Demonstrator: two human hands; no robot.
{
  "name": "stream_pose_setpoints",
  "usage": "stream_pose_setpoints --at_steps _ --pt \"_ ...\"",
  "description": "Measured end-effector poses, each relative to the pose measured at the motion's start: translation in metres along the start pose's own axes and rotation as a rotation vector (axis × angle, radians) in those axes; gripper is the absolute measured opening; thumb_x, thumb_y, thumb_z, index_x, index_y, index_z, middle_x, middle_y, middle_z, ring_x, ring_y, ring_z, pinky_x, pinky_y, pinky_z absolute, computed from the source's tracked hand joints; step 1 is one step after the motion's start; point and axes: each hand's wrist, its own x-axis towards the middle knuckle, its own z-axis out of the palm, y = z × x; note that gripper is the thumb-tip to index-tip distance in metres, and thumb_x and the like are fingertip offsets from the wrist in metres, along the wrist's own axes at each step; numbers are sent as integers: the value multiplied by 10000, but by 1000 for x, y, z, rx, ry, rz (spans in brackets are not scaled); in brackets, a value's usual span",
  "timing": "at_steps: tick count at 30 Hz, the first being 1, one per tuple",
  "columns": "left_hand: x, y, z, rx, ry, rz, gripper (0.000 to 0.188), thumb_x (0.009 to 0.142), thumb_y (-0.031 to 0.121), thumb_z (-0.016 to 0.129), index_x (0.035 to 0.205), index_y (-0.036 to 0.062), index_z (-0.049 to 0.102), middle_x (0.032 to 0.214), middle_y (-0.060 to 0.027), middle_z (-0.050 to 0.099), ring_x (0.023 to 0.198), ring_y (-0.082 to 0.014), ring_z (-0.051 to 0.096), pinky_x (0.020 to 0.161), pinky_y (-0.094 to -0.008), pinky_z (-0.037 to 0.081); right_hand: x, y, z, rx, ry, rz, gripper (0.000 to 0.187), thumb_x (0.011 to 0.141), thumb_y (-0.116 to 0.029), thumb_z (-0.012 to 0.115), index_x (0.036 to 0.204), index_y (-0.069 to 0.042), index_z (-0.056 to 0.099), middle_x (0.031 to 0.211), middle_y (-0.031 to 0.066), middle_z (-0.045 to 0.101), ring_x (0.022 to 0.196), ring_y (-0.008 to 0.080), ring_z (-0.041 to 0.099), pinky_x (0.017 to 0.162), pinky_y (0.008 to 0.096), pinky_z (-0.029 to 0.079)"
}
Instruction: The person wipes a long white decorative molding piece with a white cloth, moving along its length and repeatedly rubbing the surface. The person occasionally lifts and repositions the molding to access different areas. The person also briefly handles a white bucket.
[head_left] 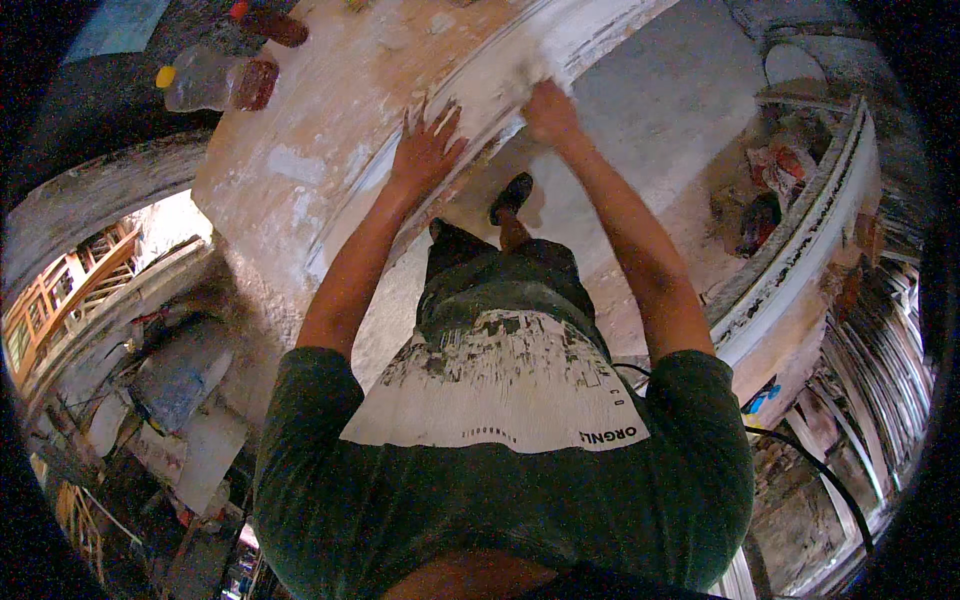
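Observation:
A long whitish strip (590, 45), like a moulding with grooves along it, lies along the near edge of a stained, dusty worktable (330, 90). My left hand (425, 155) rests flat on the strip with its fingers spread. To its right, my right hand (550, 115) is closed over the strip near the table's edge. The area just ahead of its knuckles is blurred, and whatever its fingers hold is hidden.
At the table's far left lie a clear plastic bottle (205, 85) with a yellow cap and a dark bottle (275, 25) with a red cap. A long pale panel (800, 265) stands to my right, with stacked strips (865, 385) beyond. Clutter (180, 390) fills the left.

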Motion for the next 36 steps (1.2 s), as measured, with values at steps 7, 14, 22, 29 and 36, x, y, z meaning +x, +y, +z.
stream_pose_setpoints --at_steps 7,14,22,29,36 --pt "-111 -28 -21 -59 -156 -114 597 883 404 424 1346 48 305 1440 -95 219 1324 -382 135 1076 -493 123 -41 -168 -2 156 -20 -119 424 799 -350 491 1017 1 583 1061 209 548 985 342 554 815 471 447" --pt "-193 -36 -32 -57 -205 -23 556 879 411 434 1337 106 351 1445 -112 197 1313 -385 170 1066 -509 135 -20 -115 -17 82 -464 269 383 768 -252 504 1042 9 565 1053 222 560 957 379 547 794 479 456" --pt "-170 -35 -22 60 -103 193 450 889 410 411 1290 208 440 1412 -62 296 1306 -312 238 1063 -504 152 -62 -197 18 36 -415 -83 351 776 -273 502 974 2 595 989 196 584 897 350 583 748 477 470" --pt "-73 -13 -11 20 12 284 437 877 379 423 1282 218 450 1411 -4 309 1308 -227 254 1075 -468 151 -41 -123 -20 109 -254 534 392 746 -288 600 940 52 591 1018 254 552 922 404 572 798 476 466" --pt "106 28 13 5 47 314 448 899 399 379 1315 235 404 1444 -21 232 1322 -284 206 1073 -525 82 12 1 -29 115 -310 735 425 781 -280 507 1049 48 549 1129 289 479 1026 427 510 857 491 428"
